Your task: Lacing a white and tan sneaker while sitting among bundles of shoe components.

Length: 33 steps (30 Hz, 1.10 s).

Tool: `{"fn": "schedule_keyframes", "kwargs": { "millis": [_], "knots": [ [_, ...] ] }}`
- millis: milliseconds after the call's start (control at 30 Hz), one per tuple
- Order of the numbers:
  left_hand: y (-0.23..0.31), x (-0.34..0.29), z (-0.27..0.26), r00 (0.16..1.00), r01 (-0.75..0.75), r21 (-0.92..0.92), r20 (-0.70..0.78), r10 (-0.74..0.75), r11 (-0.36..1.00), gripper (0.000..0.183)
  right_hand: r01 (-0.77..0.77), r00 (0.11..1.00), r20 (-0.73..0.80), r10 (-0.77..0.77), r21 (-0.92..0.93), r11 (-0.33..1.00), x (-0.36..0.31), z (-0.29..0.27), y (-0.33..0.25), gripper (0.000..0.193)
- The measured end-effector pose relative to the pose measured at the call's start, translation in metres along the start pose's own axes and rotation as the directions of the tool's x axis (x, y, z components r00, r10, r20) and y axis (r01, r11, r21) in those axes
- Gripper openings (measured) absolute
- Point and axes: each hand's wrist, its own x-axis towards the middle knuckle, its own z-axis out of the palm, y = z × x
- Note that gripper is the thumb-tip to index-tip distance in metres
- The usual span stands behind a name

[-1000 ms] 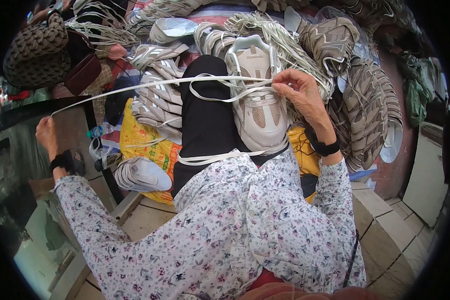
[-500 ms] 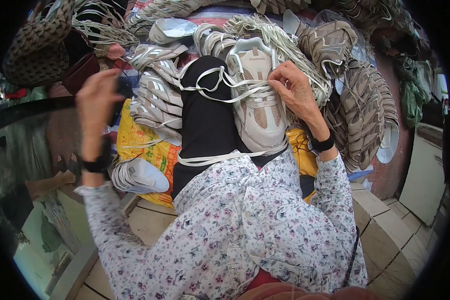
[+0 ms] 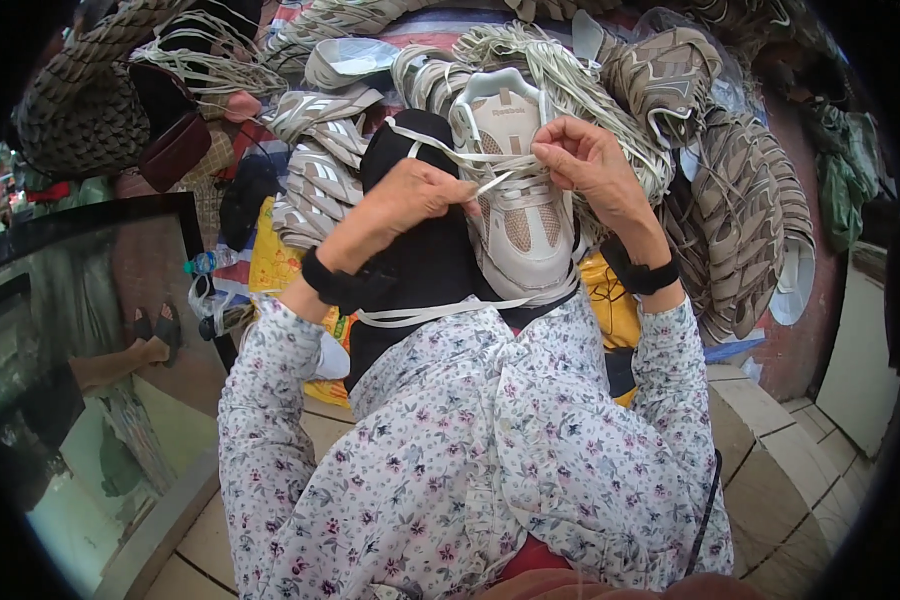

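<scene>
A beige and white sneaker upper (image 3: 522, 268) rests on my lap over black cloth (image 3: 420, 265), its toe toward me and its tongue away. White shoelace (image 3: 432, 141) crosses its front part and trails in a loose loop to the left. My left hand (image 3: 417, 196) is closed in a pinch on the shoelace at the upper's left edge. My right hand (image 3: 592, 168) pinches at the right eyelet edge, its fingertips closed on the shoelace there. Another white strand (image 3: 430, 313) runs across my lap below the toe.
Stacked sneaker uppers (image 3: 740, 220) lie to the right, more uppers (image 3: 320, 190) to the left. A bundle of pale laces (image 3: 530, 50) lies beyond the sneaker. A dark-framed glass panel (image 3: 100, 290) stands at left, near a bottle with a blue cap (image 3: 210, 262).
My left hand has come from the far left, where it was raised and blurred, to the sneaker and now pinches the shoelace. My right hand stays at the right eyelets.
</scene>
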Motion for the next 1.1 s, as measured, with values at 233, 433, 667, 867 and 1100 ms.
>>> {"fn": "schedule_keyframes", "kwargs": {
  "millis": [233,433,667,867,1100],
  "knots": [
    [0.020,-0.004,-0.043,0.976,-0.219,0.289,0.049,0.214,0.932,0.019,0.045,0.986,-0.159,0.050,0.545,0.837,0.013,-0.103,0.010,0.023],
    [0.016,0.015,-0.031,0.758,-0.630,0.393,0.126,0.640,0.669,0.013,0.174,0.953,-0.302,0.005,0.562,0.808,-0.010,-0.281,-0.023,0.030],
    [0.021,0.015,-0.002,0.723,-0.430,0.606,-0.213,0.658,0.669,0.021,0.033,0.833,-0.510,-0.214,-0.341,0.939,-0.004,-0.266,-0.067,0.023],
    [0.021,0.020,0.016,0.702,-0.386,0.696,-0.204,0.682,0.605,0.015,0.363,0.872,0.048,-0.486,-0.730,0.580,0.002,-0.082,-0.011,0.015],
    [0.019,0.028,0.020,0.616,-0.473,0.629,-0.265,0.742,0.617,0.010,0.305,0.937,0.007,-0.351,-0.512,0.803,-0.018,-0.015,0.000,0.013]
  ]
}}
